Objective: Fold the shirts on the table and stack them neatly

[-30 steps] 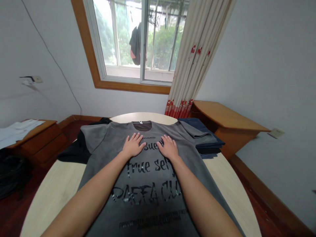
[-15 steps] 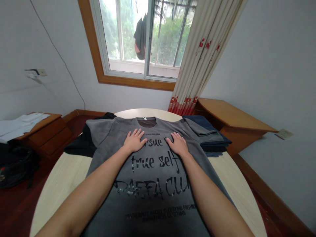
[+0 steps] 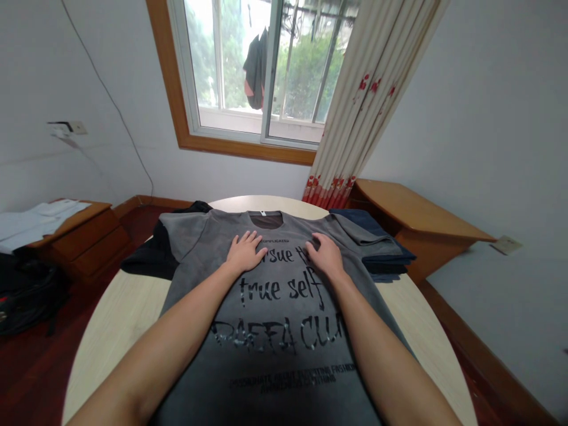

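Observation:
A grey T-shirt [image 3: 275, 296] with black lettering lies spread on the round table, its collar toward the window and its sleeves out to both sides. My left hand [image 3: 244, 253] rests flat on the upper chest, fingers spread, left of the lettering. On the other side, my right hand [image 3: 325, 253] touches the fabric with its fingers bent and the thumb apart from them. No fold of cloth shows clearly between those fingers. The lower end of the shirt runs out of view between my forearms.
Dark clothes [image 3: 148, 258] lie on the pale round table [image 3: 106, 331] under the left sleeve. Folded navy clothes [image 3: 390, 260] are stacked under the right sleeve. A wooden desk [image 3: 426, 204] stands right, a low cabinet [image 3: 95, 239] left, and a curtain [image 3: 355, 118] hangs beside the window.
My right hand has lifted slightly at the knuckles and its fingers have bent. The left hand stays flat on the shirt. The view has shifted a little.

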